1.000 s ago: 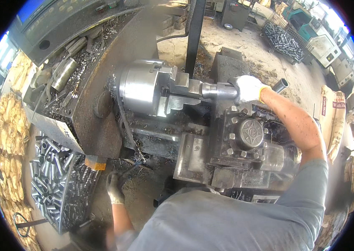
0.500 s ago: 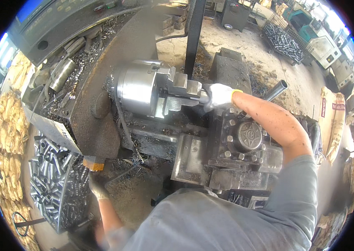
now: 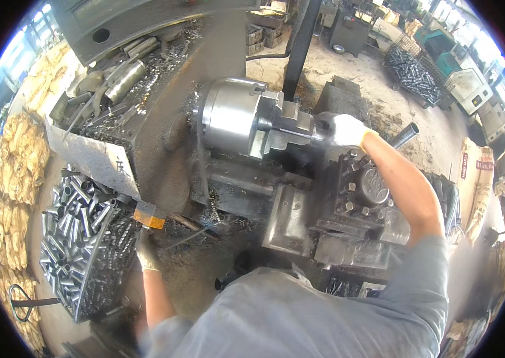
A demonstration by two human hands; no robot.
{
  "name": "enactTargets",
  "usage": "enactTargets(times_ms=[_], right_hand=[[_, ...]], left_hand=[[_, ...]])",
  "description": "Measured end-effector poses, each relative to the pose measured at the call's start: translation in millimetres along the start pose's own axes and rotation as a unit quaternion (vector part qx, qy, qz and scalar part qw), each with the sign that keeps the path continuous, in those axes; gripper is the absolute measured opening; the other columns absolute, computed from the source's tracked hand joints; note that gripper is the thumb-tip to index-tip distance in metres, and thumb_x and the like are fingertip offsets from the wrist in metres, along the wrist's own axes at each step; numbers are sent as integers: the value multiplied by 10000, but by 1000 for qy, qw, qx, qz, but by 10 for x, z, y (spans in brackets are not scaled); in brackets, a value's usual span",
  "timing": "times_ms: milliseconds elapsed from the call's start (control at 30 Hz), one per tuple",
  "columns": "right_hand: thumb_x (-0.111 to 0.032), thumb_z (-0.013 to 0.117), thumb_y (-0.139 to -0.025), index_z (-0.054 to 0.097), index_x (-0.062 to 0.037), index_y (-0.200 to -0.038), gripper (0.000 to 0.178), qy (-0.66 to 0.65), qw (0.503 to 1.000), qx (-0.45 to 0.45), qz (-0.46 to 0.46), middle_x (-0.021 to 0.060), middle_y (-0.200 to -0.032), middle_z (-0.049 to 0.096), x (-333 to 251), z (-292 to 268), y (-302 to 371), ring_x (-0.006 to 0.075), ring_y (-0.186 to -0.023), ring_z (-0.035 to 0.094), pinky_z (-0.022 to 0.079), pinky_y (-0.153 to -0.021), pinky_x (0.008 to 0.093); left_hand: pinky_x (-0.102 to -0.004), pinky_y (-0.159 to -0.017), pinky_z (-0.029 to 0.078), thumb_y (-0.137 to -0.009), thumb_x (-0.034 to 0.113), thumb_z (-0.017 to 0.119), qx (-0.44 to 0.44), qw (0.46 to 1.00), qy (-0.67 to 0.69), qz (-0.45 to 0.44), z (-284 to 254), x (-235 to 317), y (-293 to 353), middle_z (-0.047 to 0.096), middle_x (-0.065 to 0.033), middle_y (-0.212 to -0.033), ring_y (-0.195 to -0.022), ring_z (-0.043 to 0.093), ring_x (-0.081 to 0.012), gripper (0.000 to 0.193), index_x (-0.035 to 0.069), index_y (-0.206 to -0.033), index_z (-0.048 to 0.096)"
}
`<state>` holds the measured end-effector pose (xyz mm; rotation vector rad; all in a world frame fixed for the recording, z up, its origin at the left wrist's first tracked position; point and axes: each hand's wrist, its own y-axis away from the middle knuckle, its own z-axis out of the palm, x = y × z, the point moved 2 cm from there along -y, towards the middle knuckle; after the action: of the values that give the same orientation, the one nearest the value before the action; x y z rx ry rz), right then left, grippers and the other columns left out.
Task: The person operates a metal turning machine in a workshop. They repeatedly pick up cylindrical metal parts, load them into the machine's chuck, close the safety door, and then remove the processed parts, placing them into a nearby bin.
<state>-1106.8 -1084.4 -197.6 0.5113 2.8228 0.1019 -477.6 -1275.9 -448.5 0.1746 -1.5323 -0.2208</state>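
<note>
The lathe chuck [image 3: 231, 117] is a shiny steel cylinder with stepped jaws [image 3: 293, 117] on its right face. A metal tube [image 3: 318, 135] shows at the outer end of these jaws. Around the tube's right end, the fingers of my right hand [image 3: 348, 130] are closed, in a white glove with a yellow cuff. Low on the left, my gloved left hand [image 3: 147, 255] is closed just beneath an orange-faced block [image 3: 149, 218] on the machine. Its fingers are dark and blurred, and what they hold cannot be made out.
A tool post with bolts [image 3: 373, 186] sits right of the chuck. A wire bin [image 3: 91, 280] full of short metal tubes stands at lower left. Swarf and metal pieces lie on the headstock [image 3: 124, 131]. An upright tube [image 3: 404, 136] rises beyond my right forearm.
The view has shifted, so the machine appears farther right. My right hand stays at the tube, slightly farther from the jaws. The left hand remains beneath the orange-faced block.
</note>
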Motion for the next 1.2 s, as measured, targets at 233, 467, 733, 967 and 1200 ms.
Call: enactTargets(times_ms=[233,467,733,967,1200], right_hand=[[-102,749,-851,723,-21,-1284,441,-217,943,253,6,180,-1166,781,-1046,-64,1879,249,-1039,782,627,-927,391],[-45,738,-914,743,-24,-1292,379,-426,899,93,24,139,-1071,812,-1649,1022,2451,214,-993,795,632,-905,345],[-81,767,-924,733,-34,-1304,385,-478,867,81,116,122,-1111,810,-1228,1673,2899,146,-967,781,625,-885,318],[-78,759,-912,753,-34,-1254,345,-479,875,-25,65,114,-1115,809,-1302,2193,2660,200,-970,780,620,-876,316],[-23,765,-900,713,63,-1273,386,-459,844,-263,-93,164,-1129,797,-2359,2926,2079,208,-987,776,627,-887,330]], left_hand=[[-482,-942,587,-962,-31,682,84,777,-271,561,778,1320,704,703,-258,-1177,-1076,709,-397,341,-125,-1279,601],[-458,-716,629,-939,42,692,-32,687,-309,657,3083,3198,476,743,-206,-902,-758,747,-383,508,-59,-1427,593],[-536,-914,588,-1022,329,618,-9,686,-545,482,4415,4011,-430,744,-323,-1163,-1029,762,-446,837,103,-1709,196],[-440,-688,597,-927,207,758,-183,674,-347,626,3037,2250,1308,737,-133,-874,-748,732,-340,190,86,-1067,717],[-447,-925,591,-983,395,711,89,909,-395,-95,-940,-735,2954,768,-177,-1183,-1107,742,-369,400,103,-1258,721]])
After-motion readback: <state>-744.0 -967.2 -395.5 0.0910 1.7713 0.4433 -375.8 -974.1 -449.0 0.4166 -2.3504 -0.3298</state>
